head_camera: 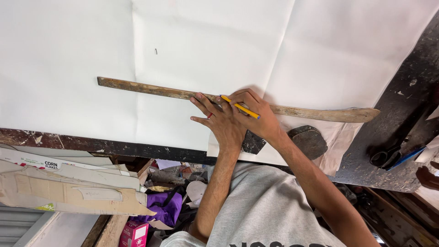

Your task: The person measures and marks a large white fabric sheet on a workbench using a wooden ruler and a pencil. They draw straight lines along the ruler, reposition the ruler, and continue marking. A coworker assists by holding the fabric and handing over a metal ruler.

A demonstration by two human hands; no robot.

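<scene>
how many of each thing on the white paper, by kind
wooden stick: 1
yellow pencil: 1
dark stones: 2
hands: 2
Total: 6

Large white paper sheet (pixel 219 55): matt, smooth, faintly creased along fold lines. Long wooden straightedge (pixel 238 103): worn, rough, stained brown. Yellow pencil (pixel 241 108): painted, slightly glossy. Dark tabletop edge (pixel 402 119): rough, paint-flecked wood. Flat dark stone-like weights (pixel 310 141): matt, coarse. Cardboard pieces (pixel 68 194): dull brown, scuffed. Grey cloth shirt (pixel 270 215): soft, matt.
</scene>
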